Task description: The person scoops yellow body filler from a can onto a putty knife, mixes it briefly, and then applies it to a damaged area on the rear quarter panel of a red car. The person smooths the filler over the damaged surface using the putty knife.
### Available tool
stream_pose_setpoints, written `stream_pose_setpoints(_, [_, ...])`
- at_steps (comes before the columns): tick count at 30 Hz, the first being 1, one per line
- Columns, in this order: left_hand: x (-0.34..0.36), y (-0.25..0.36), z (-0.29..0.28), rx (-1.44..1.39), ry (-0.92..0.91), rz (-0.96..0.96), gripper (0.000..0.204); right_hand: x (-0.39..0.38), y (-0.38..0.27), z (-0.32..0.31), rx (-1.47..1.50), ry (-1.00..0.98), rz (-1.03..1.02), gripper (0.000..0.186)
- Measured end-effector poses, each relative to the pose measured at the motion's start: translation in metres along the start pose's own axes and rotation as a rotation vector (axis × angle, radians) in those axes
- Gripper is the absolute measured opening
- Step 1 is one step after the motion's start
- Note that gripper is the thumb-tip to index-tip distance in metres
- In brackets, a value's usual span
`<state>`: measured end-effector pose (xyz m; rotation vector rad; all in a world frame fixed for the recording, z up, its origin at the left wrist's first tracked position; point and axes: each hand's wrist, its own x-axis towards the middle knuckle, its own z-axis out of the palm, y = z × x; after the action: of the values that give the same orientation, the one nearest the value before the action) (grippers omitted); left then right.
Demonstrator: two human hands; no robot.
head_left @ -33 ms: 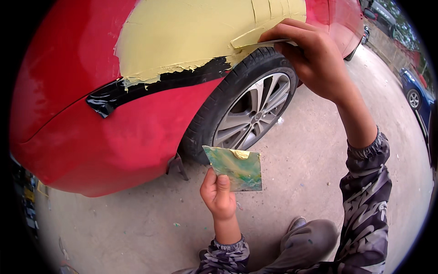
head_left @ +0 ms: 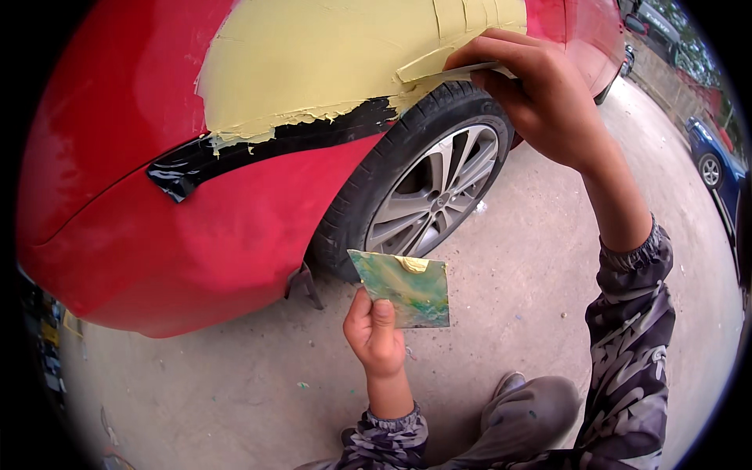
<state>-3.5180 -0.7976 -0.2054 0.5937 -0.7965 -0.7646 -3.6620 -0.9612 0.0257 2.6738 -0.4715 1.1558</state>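
My left hand (head_left: 377, 335) grips a flat square board (head_left: 415, 294), green and smeared, with a dab of pale yellow filler (head_left: 413, 265) on its upper edge. Up at the wheel arch, my right hand (head_left: 540, 98) is closed around a thin spreader blade (head_left: 462, 72), its edge against the yellow filler coat (head_left: 329, 59). That coat covers a broad patch of the red car panel (head_left: 258, 227), mostly smooth, with raised ridges near the top right. Its ragged lower edge overlaps a strip of black tape (head_left: 313, 135). My fingers partly hide the blade.
Below the arch stands the car's wheel (head_left: 439, 200) with a black tyre and silver spokes. A dark flap (head_left: 304, 288) hangs behind the bumper. My bent knee (head_left: 540, 411) is low over the concrete floor (head_left: 501, 313). A blue car (head_left: 717, 157) is parked at far right.
My right hand and forearm have shifted very slightly to the right, the blade still at the filler. My left hand and the board look unmoved.
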Motion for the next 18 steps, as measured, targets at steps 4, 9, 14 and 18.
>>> stream_pose_setpoints(4, [0.000,-0.001,0.002,-0.012,0.008,-0.016,0.040,0.020,-0.005,-0.011,-0.059,-0.259,-0.095,0.019])
stream_pose_setpoints(9, [0.002,-0.002,0.005,-0.027,-0.002,-0.025,0.040,0.017,-0.007,-0.013,-0.103,-0.259,-0.006,0.018])
stream_pose_setpoints(14, [0.003,-0.002,-0.001,-0.028,0.013,-0.005,0.041,0.015,-0.006,-0.009,-0.086,-0.242,0.023,0.018])
stream_pose_setpoints(18, [0.003,-0.004,0.000,-0.036,0.022,-0.024,0.043,0.011,-0.007,-0.005,-0.068,-0.227,0.041,0.019])
